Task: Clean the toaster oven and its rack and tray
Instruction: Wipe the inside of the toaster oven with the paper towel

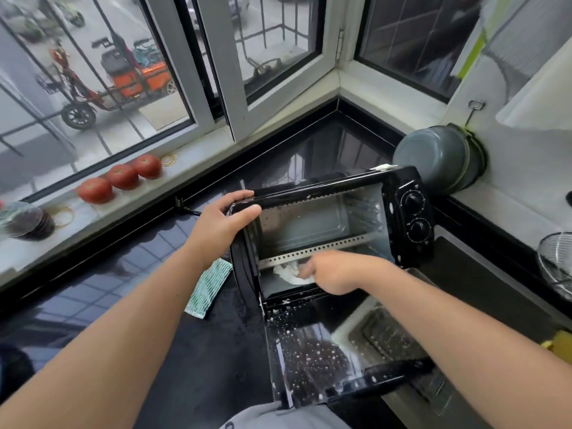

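Observation:
A black toaster oven (402, 181) stands on the dark counter, tilted toward me. Its glass door (312, 360) hangs open and is speckled with white foam. My left hand (226, 218) grips the oven's top left corner. My right hand (334, 270) reaches into the cavity and holds a white cloth (286, 274) against the oven floor, just below a perforated metal strip. Inside the sink to the right, under the door, lies a metal tray or rack (390, 339); I cannot tell which.
A green-striped scouring cloth (210, 286) lies on the counter left of the oven. Three tomatoes (122, 176) sit on the window sill. A grey pot (442, 159) hangs on the right wall. A wire strainer (557, 261) sits at the right edge.

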Tool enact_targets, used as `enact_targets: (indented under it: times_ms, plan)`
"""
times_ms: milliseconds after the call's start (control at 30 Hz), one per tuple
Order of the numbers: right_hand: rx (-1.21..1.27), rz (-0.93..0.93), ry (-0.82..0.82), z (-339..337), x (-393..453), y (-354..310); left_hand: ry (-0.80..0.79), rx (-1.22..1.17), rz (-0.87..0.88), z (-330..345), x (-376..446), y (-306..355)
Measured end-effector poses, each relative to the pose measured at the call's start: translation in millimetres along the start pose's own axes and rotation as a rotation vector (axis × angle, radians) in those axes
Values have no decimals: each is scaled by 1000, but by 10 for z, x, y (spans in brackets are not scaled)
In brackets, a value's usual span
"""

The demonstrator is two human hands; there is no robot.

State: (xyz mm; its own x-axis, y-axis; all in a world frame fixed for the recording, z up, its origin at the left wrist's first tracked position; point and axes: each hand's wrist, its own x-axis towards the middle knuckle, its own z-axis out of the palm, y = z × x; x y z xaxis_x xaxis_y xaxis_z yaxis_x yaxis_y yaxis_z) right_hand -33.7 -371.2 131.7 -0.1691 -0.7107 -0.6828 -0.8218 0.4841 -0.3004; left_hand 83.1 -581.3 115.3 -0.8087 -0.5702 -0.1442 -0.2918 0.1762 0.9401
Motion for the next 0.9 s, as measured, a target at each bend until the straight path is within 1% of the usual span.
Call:
enact_targets:
  times_ms: [100, 200, 233, 300, 433, 567, 633, 700, 767, 800, 833, 900]
  plan:
    - [83, -111, -8, -67, 57, -109, 25, -31, 7, 55, -11, -13]
    - [34, -186, -48, 9, 314, -363, 41, -66, 5, 99, -43, 18]
    - [22, -180, -34, 29, 363, -410, 42, -60, 7, 100, -45, 17]
    - [57, -108, -51, 58, 374, -396, 39, -41, 2, 91, -37, 10]
    - [43, -182, -130, 0, 307, -276, 59, -38, -1, 96, -9, 26]
    - [14, -170, -104, -7, 437, -347, 73, -47, -10, 104, -2, 34]
    - [23, -196, -82, 3, 452, -313, 67, -22, -13, 101, -9, 31]
    - [87, -222, 11, -27, 332, -192, 61, -15, -17, 100, -12, 22]
    - [158, -156, 77, -89, 228, 20, 76, -15, -17, 100, 2, 18]
    - [195, -79, 120, -144, 223, 138, 83, -8, -17, 94, 10, 16]
    - [275, 34, 201, -197, 278, 266, 87, 4, -23, 84, 17, 11]
    - [576, 265, 432, -278, 461, 452, 77, 17, -30, 70, 24, 11]
